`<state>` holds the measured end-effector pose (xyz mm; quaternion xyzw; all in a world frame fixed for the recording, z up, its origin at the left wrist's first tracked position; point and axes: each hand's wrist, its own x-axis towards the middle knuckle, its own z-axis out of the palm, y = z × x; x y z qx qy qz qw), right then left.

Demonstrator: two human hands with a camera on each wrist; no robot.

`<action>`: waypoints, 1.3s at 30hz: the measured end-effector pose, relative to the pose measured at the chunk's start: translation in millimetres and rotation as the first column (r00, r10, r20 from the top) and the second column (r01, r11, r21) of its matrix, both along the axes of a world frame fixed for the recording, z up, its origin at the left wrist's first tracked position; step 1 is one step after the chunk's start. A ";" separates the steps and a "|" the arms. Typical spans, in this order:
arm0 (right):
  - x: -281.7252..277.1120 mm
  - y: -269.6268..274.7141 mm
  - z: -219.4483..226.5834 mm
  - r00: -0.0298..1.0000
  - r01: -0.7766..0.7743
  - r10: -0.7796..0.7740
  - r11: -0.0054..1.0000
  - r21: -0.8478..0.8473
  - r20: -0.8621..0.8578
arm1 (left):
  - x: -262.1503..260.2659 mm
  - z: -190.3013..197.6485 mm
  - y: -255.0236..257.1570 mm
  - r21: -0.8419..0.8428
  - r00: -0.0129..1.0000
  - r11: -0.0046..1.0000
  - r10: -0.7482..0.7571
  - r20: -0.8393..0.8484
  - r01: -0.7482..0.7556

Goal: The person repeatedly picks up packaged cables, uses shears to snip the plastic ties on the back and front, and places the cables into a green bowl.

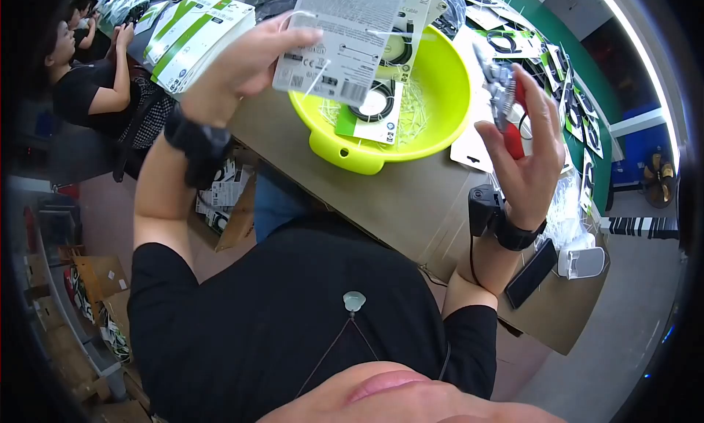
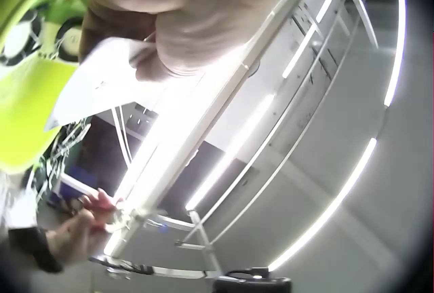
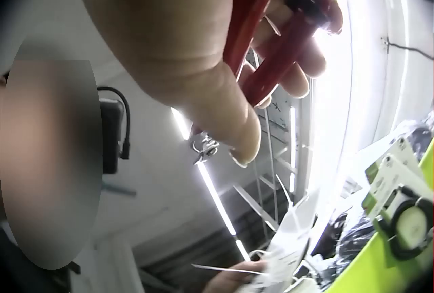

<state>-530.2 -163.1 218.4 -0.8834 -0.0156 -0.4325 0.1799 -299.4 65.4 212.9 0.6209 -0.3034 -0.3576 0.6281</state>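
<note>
- Packaging card [image 1: 341, 38], white with barcodes and loose plastic ties, is pinched in the left hand [image 1: 242, 67] above a lime-green bowl [image 1: 440, 93].
- Right hand [image 1: 524, 140] has its grip curled around red-handled cutters [image 1: 506, 100], raised beside the bowl.
- Bowl rests on the brown surface [image 1: 411, 203], holding more cable cards.

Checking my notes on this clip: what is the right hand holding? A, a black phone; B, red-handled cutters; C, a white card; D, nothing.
B: the right hand grips the red-handled cutters, fingers curled round the red handles, beside the yellow-green bowl.
</note>
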 end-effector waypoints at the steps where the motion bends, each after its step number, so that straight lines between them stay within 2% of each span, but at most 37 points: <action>1: -1.1 0.8 -2.2 1.000 -0.005 0.005 1.000 0.000 -0.006 | -5.3 -9.3 8.3 -0.085 0.991 0.996 0.018 -0.129 -0.029; 2: -3.7 0.9 -5.8 0.993 0.078 -0.081 0.996 -0.036 -0.088 | -9.2 -16.7 14.3 -0.167 0.966 0.983 0.026 -0.257 -0.071; 3: -5.1 0.6 -8.9 0.972 0.155 -0.166 0.985 -0.081 -0.165 | -11.5 -22.3 18.7 -0.169 0.965 0.982 0.035 -0.261 -0.081; 4: -4.6 0.5 -10.2 0.940 0.223 -0.249 0.966 -0.134 -0.234 | -14.5 -27.3 23.6 -0.197 0.942 0.976 0.023 -0.333 -0.094; 6: -1.0 0.4 -13.2 0.934 0.185 -0.232 0.964 -0.189 -0.273 | -22.1 -35.5 31.2 -0.243 0.877 0.962 -0.009 -0.480 -0.124; 8: 0.0 -0.1 -15.6 0.914 0.142 -0.238 0.946 -0.290 -0.329 | -28.8 -37.1 34.6 -0.234 0.885 0.963 0.012 -0.466 -0.136; 14: 7.8 11.0 -19.7 0.914 0.104 -0.193 0.962 -0.253 -0.357 | -45.1 -31.3 28.7 -0.197 0.943 0.976 0.026 -0.332 -0.097; 20: 7.9 14.5 -18.5 0.917 0.070 -0.145 0.975 -0.209 -0.371 | -53.7 -28.3 22.4 -0.197 0.945 0.978 0.006 -0.326 -0.074; 25: 7.7 14.6 -20.4 0.912 0.073 -0.166 0.965 -0.250 -0.375 | -55.6 -28.4 21.8 -0.210 0.939 0.976 -0.012 -0.342 -0.064; 28: 6.1 11.7 -25.9 0.840 0.080 -0.095 0.995 -0.052 -0.533 | -56.0 -31.3 20.7 -0.222 0.935 0.973 -0.025 -0.353 -0.058; 29: 6.1 9.9 -26.3 0.842 0.081 -0.096 0.995 -0.051 -0.532 | -55.7 -33.2 19.3 -0.227 0.934 0.972 -0.032 -0.355 -0.053; 32: 7.3 1.5 -26.5 0.967 0.132 -0.109 0.987 0.088 -0.229 | -55.3 -31.6 13.3 -0.223 0.929 0.974 -0.051 -0.368 -0.035; 33: 6.4 1.4 -25.9 0.967 0.130 -0.106 0.987 0.089 -0.230 | -55.9 -30.4 11.7 -0.210 0.923 0.977 -0.059 -0.381 -0.024; 36: 4.0 2.8 -20.5 0.985 0.108 -0.122 0.987 -0.122 -0.119 | -61.2 -30.1 7.0 -0.158 0.923 0.987 -0.053 -0.382 -0.009; 37: 4.4 4.8 -19.5 0.985 0.109 -0.124 0.987 -0.119 -0.119 | -63.7 -30.4 3.9 -0.125 0.927 0.992 -0.050 -0.373 0.003; 39: 6.5 15.0 -18.2 0.966 0.085 -0.128 0.978 -0.190 -0.225 | -67.3 -30.6 -0.3 -0.090 0.930 0.996 -0.053 -0.364 0.021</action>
